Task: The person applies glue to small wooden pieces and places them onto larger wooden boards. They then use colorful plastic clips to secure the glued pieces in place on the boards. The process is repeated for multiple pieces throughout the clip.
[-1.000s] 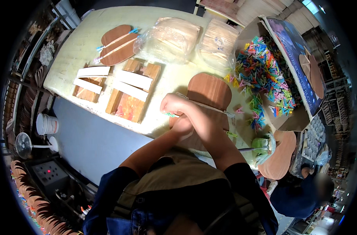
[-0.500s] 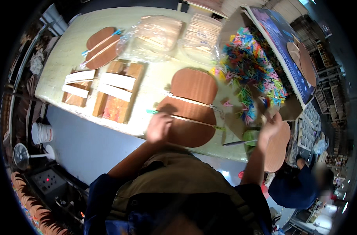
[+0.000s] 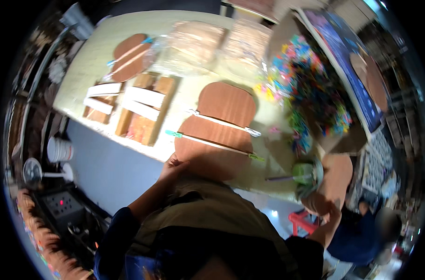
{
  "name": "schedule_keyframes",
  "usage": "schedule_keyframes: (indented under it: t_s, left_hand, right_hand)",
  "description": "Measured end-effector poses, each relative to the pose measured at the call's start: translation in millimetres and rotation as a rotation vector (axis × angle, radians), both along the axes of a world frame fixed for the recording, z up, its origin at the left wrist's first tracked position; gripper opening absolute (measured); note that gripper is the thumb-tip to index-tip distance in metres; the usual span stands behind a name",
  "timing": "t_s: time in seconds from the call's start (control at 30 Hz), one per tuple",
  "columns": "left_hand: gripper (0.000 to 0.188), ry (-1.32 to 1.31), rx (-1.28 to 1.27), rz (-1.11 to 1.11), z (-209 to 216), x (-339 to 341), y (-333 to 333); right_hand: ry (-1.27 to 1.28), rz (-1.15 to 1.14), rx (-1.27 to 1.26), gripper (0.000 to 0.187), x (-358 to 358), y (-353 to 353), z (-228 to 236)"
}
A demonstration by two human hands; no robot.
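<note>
A brown guitar-shaped wooden board (image 3: 215, 151) lies at the table's near edge. Two thin pale wood strips cross it, with small clothespins at their ends, white on the upper strip (image 3: 221, 122) and green on the lower strip (image 3: 212, 144). My left hand (image 3: 174, 169) has its fingers closed at the board's lower left edge. Off to the right, my right hand (image 3: 331, 215) is down by the lower end of another guitar-shaped board (image 3: 337, 172). Blur hides its fingers and whatever they may hold. Nearby stands a green container (image 3: 304, 173) with a dark-handled tool (image 3: 280, 178).
An open cardboard box (image 3: 354, 140) of colourful clothespins (image 3: 301, 70) stands at the right. Bagged wood strips (image 3: 196, 42) lie at the back. Wooden blocks with white strips (image 3: 144, 109) and a smaller clipped board (image 3: 129, 58) sit left. A person (image 3: 359, 235) is at the lower right.
My left hand has gone from the lower strip's clothespin end to the board's near edge. The board has shifted left. My right hand has dropped from beside the clothespin box toward me.
</note>
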State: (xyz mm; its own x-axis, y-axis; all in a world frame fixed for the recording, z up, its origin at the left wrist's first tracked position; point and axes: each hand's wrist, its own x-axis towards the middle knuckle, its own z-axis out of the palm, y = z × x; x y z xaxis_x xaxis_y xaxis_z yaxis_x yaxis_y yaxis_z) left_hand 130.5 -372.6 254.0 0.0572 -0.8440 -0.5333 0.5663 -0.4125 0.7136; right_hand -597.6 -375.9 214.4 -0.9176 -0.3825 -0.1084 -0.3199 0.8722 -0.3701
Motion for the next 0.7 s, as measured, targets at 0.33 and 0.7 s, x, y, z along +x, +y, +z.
schedule_keyframes:
  t_s: [0.33,0.7]
  left_hand:
    - [0.025,-0.307,-0.237,0.667,32.3,161.2,-92.0]
    - [0.014,-0.171,-0.15,0.896,-48.4,370.8,-244.4]
  right_hand:
    - [-0.367,0.028,-0.646,0.083,19.0,43.8,55.6]
    - [-0.584,0.239,-1.052,0.067,160.5,90.6,145.2]
